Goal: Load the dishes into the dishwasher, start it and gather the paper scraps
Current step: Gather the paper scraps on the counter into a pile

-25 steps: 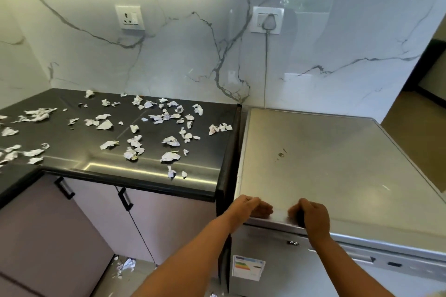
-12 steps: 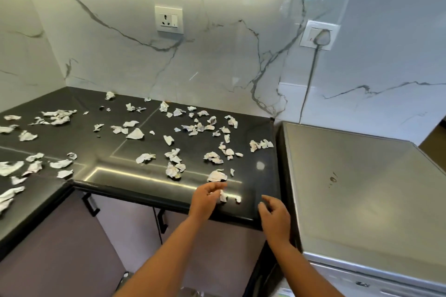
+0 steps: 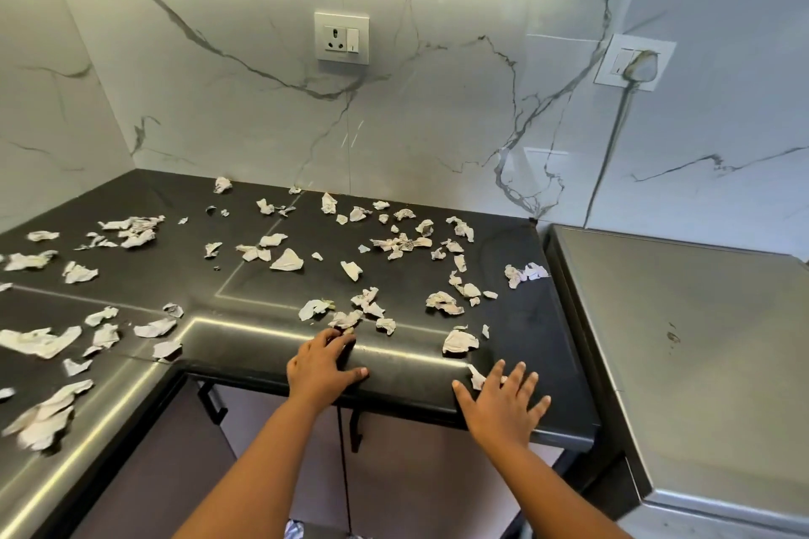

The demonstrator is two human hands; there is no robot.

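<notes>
The left hand [image 3: 321,368] is resting on the front of the dark counter [image 3: 516,319], its fingers [image 3: 332,339] bending down against the near edge of a crumpled scrap [image 3: 346,319]. Whether they are pinching it or only touching it cannot be told; the thumb is lying straight along the counter's rounded edge. The right hand [image 3: 499,403] is lying flat beside it, fingers [image 3: 517,374] straight and fanned apart, gripping nothing, with a small torn scrap [image 3: 475,376] lying partly under the forefinger.

Just beyond the right fingertips a larger balled scrap [image 3: 459,340] is sitting alone. Further out from both hands, paper scraps [image 3: 286,260] are lying scattered over the whole counter, thickest straight ahead of the fingers and running off to their left round the corner.

To the right of the right fingers, across a narrow gap, the dishwasher [image 3: 700,341] is showing its steel top. Past the scraps the marble wall [image 3: 437,101] is carrying a socket [image 3: 342,37].
</notes>
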